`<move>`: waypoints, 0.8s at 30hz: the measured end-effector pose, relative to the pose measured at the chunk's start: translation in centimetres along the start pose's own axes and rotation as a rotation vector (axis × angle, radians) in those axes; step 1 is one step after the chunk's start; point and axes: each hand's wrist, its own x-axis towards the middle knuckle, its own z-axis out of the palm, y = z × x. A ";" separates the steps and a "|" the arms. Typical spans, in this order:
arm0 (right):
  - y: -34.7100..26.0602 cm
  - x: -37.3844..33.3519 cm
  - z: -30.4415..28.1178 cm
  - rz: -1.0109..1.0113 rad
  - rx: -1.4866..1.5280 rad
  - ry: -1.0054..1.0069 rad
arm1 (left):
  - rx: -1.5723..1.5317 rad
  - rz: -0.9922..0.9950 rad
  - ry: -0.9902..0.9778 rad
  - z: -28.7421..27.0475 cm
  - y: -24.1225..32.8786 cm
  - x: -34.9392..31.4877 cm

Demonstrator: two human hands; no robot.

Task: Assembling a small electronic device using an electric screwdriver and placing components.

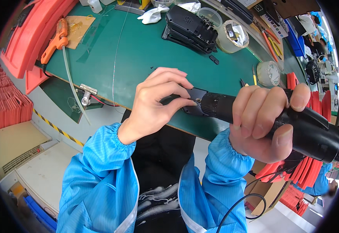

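My right hand [262,120] is wrapped round a black electric screwdriver [220,106], held nearly level with its nose pointing left. The nose meets a small dark plastic part [196,93] above the front edge of the bench. My left hand [157,99] pinches this part, thumb and fingertips close to the screwdriver's tip. The bit and any screw are hidden by the fingers and the nose. A stack of black plastic housings [190,29] lies farther back, with a small black piece [214,59] beside it.
An orange glue gun [57,40] rests on brown card at the left of the green bench [99,70]. Tubs, including a white one [231,37], and tools [272,44] stand at the back right. Red trays [8,101] are stacked left. A black cable [235,204] loops at lower right.
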 end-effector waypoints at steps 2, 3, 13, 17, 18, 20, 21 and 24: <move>0.1 0.0 -0.1 0.003 0.006 -0.005 | -0.020 -0.030 -0.012 0.0 0.0 -0.1; 0.1 -0.1 -0.2 0.005 0.013 -0.009 | -0.020 -0.029 -0.012 -0.1 -0.1 -0.1; 0.1 0.0 0.3 -0.011 -0.064 0.151 | 0.130 -0.003 -0.076 0.9 1.2 0.5; 0.5 0.9 -0.5 0.020 -0.177 0.259 | 0.295 0.025 -0.170 1.2 1.3 0.2; 0.7 1.0 -0.3 0.039 -0.204 0.300 | 0.349 0.038 -0.215 1.2 1.2 0.1; 1.1 1.0 0.0 0.080 -0.260 0.385 | 0.350 0.044 -0.221 1.3 1.1 0.1; 1.1 1.1 0.1 0.080 -0.260 0.387 | 0.353 0.049 -0.225 1.3 1.0 0.1; 1.1 1.3 0.4 0.129 -0.357 0.436 | 0.355 0.058 -0.232 1.3 1.0 0.1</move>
